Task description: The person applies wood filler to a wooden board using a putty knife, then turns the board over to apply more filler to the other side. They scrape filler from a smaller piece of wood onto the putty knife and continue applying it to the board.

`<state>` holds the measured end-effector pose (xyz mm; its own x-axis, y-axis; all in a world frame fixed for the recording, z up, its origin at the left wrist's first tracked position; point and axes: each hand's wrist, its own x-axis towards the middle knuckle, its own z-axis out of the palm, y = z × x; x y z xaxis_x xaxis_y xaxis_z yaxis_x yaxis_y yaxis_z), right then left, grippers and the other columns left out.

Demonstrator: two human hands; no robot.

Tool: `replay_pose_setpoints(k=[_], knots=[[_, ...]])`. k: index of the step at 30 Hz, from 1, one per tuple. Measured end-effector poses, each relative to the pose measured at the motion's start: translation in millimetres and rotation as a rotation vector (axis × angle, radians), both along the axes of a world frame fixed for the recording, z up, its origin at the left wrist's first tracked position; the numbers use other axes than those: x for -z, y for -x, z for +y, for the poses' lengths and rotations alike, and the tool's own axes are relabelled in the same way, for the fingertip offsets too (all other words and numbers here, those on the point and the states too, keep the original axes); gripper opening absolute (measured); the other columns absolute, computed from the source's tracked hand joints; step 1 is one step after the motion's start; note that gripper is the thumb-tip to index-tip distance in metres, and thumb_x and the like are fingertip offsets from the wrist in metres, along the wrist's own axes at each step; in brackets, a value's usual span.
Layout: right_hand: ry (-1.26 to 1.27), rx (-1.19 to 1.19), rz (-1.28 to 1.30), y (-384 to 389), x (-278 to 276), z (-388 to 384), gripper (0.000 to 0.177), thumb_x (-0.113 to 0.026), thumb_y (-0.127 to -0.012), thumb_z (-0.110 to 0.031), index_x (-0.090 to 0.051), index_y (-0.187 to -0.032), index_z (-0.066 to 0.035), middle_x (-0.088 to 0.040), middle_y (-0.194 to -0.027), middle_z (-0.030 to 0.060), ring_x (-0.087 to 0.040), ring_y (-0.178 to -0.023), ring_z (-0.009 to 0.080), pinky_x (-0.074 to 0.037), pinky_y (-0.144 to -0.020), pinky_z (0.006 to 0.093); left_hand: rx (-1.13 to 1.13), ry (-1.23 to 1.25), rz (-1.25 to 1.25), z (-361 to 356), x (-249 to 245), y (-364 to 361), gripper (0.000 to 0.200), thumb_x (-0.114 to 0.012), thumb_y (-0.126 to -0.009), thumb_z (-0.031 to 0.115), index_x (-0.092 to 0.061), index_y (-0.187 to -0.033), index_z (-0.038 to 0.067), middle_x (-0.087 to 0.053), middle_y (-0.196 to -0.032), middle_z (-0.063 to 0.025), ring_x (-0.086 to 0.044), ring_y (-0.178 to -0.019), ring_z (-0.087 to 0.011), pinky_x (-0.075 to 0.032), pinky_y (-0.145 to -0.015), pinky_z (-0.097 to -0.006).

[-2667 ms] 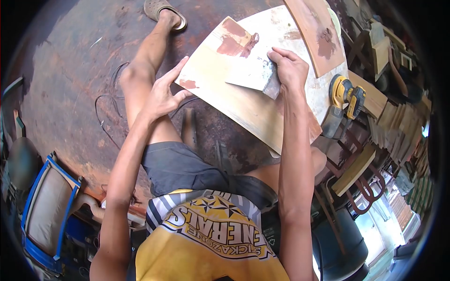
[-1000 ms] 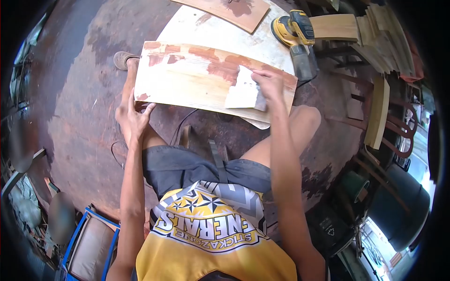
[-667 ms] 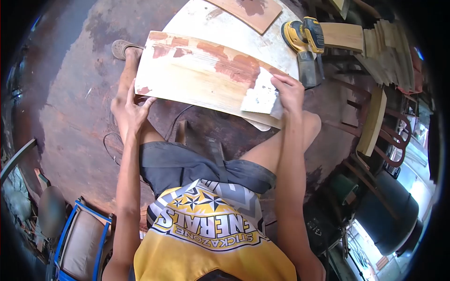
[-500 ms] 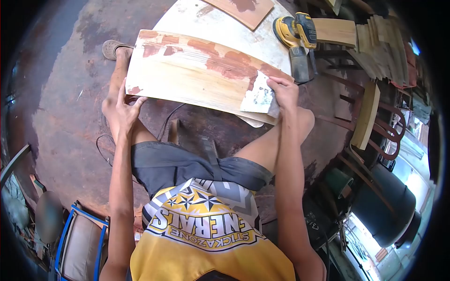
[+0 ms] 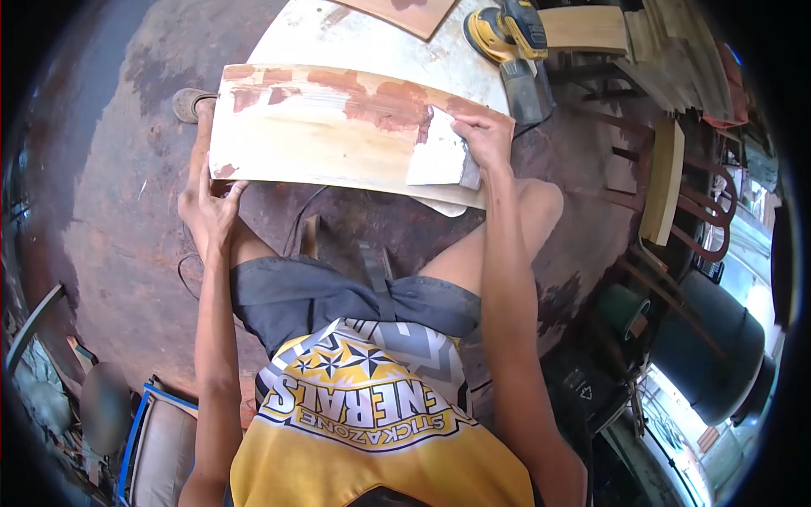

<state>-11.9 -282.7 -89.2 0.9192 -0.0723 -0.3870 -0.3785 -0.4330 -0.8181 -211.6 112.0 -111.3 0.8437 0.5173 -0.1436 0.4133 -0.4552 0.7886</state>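
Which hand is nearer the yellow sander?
Right. The right hand grips the scraper on the wooden panel, just short of the yellow sander; the left hand sits at the panel's opposite corner.

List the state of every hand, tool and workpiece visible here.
Board: reddish filler smeared along its far edge, the rest bare.
Scraper: blade flat on the board, gripped.
Right hand: shut on the scraper.
Left hand: fingers spread, touching the board's near left corner.
Sander: lying untouched beyond the board.
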Motion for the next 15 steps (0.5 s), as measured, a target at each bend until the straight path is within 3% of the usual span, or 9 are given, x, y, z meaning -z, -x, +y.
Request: replay_pose_setpoints(k=[4, 8, 9, 11, 15], knots=[[-0.063, -0.137, 0.062, -22, 12, -20, 0.019, -0.079, -0.075, -0.005, -0.076, -0.092, 0.0, -0.072, -0.084, 0.0056, -0.063, -0.073, 0.0095, -0.051, -0.068, 0.0237, 0.022, -0.077, 0.066, -4, -6, -1, 0.086, -0.085, -0.075, 0.012, -0.037, -0.146, 0.004, -0.066, -0.111, -0.0102, -0.063, -0.099, -0.0161, -0.052, -0.083, -0.0286], [0.01, -0.185, 0.181, -29, -14, -27, 0.02, -0.08, -0.074, -0.004, -0.076, -0.092, 0.0, -0.073, -0.084, 0.0054, -0.064, -0.074, 0.0092, -0.052, -0.068, 0.0235, 0.037, -0.206, 0.007, 0, 2, 2, 0.086, -0.085, -0.075, 0.017, -0.038, -0.146, 0.004, -0.067, -0.108, -0.0108, -0.064, -0.092, -0.0159, -0.053, -0.078, -0.0273], [0.032, -0.202, 0.119, -26, -11, -27, 0.021, -0.08, -0.075, -0.005, -0.076, -0.095, 0.001, -0.073, -0.086, 0.0063, -0.064, -0.075, 0.0095, -0.052, -0.069, 0.0234, 0.031, -0.202, 0.009, 0, 2, 1, 0.086, -0.085, -0.075, 0.017, -0.038, -0.146, 0.004, -0.067, -0.108, -0.0108, -0.064, -0.092, -0.0159, -0.053, -0.078, -0.0273], [0.02, -0.212, -0.017, -20, 3, -23, 0.023, -0.08, -0.075, -0.005, -0.075, -0.096, 0.002, -0.072, -0.087, 0.0067, -0.064, -0.076, 0.0096, -0.051, -0.071, 0.0233, -0.008, -0.206, -0.153, 0, 3, -1, 0.072, -0.085, -0.071, 0.037, -0.058, -0.131, 0.005, -0.072, -0.094, -0.019, -0.072, -0.087, -0.0267, -0.055, -0.077, -0.0357], [-0.001, -0.176, -0.036, -9, 20, 3, 0.022, -0.081, -0.074, -0.011, -0.077, -0.094, -0.002, -0.073, -0.087, 0.0063, -0.065, -0.074, 0.0108, -0.052, -0.071, 0.0246, -0.013, -0.19, -0.116, 2, 7, 0, 0.074, -0.086, -0.071, 0.037, -0.058, -0.132, 0.006, -0.072, -0.091, -0.0188, -0.072, -0.085, -0.0263, -0.055, -0.075, -0.0358]])
